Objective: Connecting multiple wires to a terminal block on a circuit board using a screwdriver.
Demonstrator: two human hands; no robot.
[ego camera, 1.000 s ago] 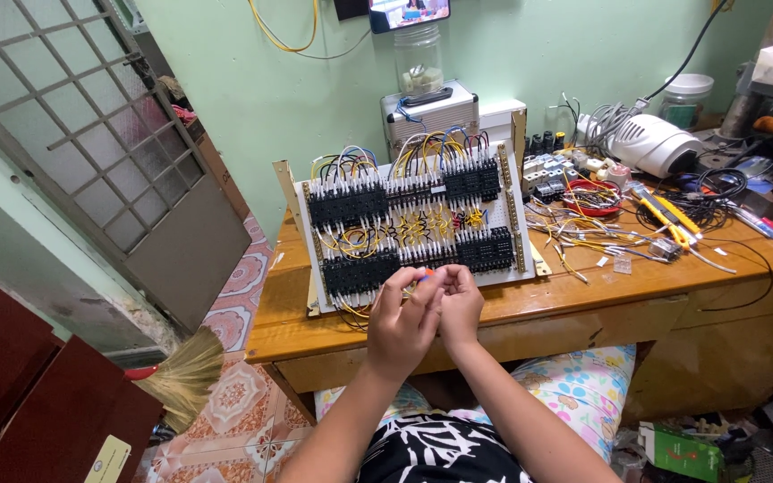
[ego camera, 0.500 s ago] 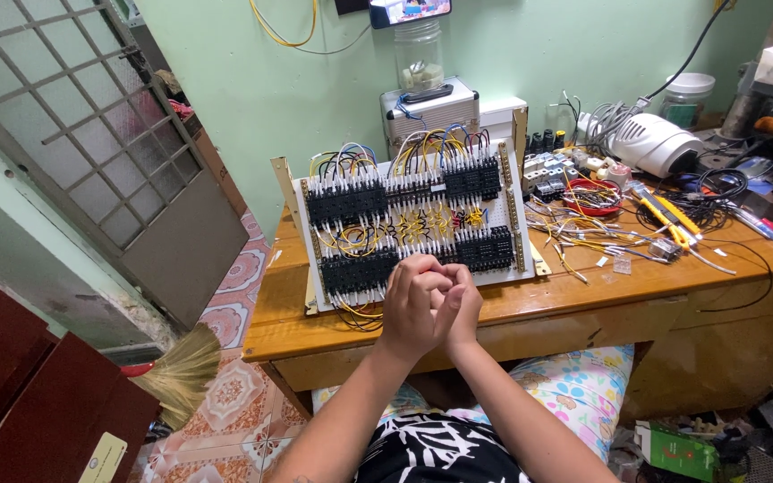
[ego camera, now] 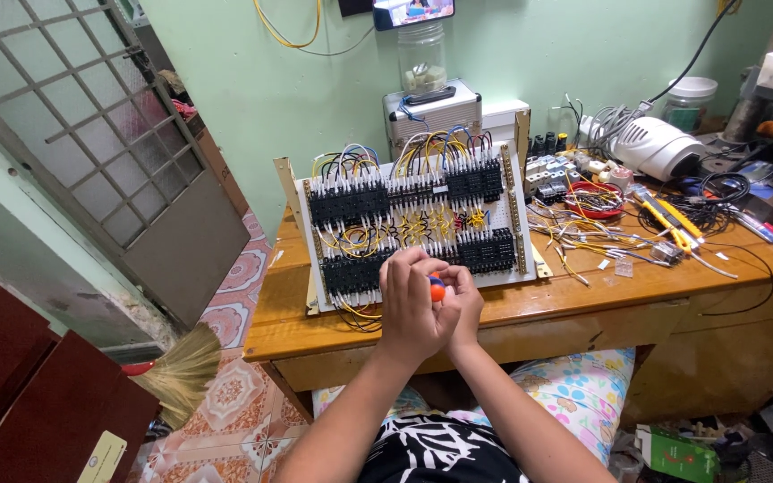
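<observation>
My left hand (ego camera: 411,304) and my right hand (ego camera: 460,304) are pressed together in front of the lower middle of a white wiring panel (ego camera: 415,219). Between them I hold a small tool with an orange and blue handle (ego camera: 437,288); its tip is hidden behind my fingers. The panel leans back on a wooden desk (ego camera: 530,309). It carries rows of black terminal blocks joined by yellow, black, blue and red wires. Which hand bears most of the grip is hard to tell.
To the panel's right lie loose wires, a red dish (ego camera: 594,200), yellow-handled pliers (ego camera: 668,217) and a white fan-like device (ego camera: 655,146). Behind the panel stand a silver case (ego camera: 431,112) and a jar. A metal grille door (ego camera: 73,152) and a broom (ego camera: 181,371) are at the left.
Both hands rose slightly toward the panel's lower edge, and the left hand closed over the right. The tool's orange handle now shows between the fingers.
</observation>
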